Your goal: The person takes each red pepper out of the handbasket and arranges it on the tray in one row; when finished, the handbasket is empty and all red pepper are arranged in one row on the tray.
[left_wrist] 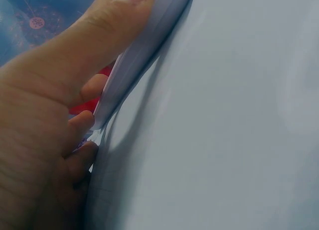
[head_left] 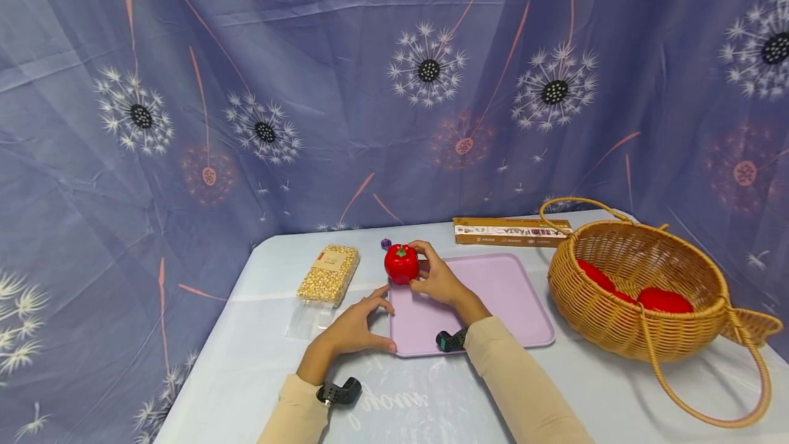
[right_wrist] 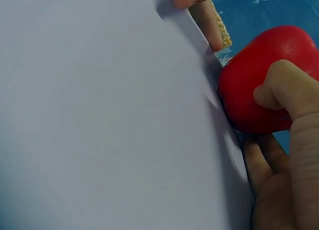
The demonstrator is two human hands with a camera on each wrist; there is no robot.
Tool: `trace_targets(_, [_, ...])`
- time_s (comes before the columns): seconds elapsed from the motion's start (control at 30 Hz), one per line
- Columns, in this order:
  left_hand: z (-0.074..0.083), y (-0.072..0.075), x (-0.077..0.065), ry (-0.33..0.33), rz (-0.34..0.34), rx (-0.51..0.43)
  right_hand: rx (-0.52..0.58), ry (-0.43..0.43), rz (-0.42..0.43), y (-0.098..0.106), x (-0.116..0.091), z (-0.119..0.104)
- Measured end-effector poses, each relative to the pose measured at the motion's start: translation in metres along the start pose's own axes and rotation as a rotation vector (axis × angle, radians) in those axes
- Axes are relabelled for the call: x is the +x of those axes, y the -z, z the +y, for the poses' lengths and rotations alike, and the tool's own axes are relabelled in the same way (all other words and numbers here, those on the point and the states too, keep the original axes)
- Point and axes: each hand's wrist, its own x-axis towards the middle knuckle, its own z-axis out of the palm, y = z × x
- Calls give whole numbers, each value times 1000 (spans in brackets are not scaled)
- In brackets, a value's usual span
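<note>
My right hand (head_left: 439, 278) grips a red bell pepper (head_left: 401, 264) with a green stem. In the right wrist view the thumb lies against the side of the red bell pepper (right_wrist: 269, 80). The pepper is at the far left corner of a pale purple tray (head_left: 468, 300); whether it touches the tray cannot be told. My left hand (head_left: 354, 326) is at the tray's left side, its thumb by the near corner and its fingers spread along the edge. In the left wrist view the thumb of the left hand (left_wrist: 65, 65) lies over the tray's rim (left_wrist: 134, 51).
A bag of yellow kernels (head_left: 329, 276) lies left of the tray. Behind it sits a small purple item (head_left: 385, 244). A pasta box (head_left: 511, 232) lies at the back. On the right, a wicker basket (head_left: 592, 321) with looped handles holds red items (head_left: 666, 301).
</note>
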Motion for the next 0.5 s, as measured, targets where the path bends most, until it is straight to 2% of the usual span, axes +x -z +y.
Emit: trace_targets(0.5, [-3,-2,0,5,9,6,-13,-12,2,-1,-2,1])
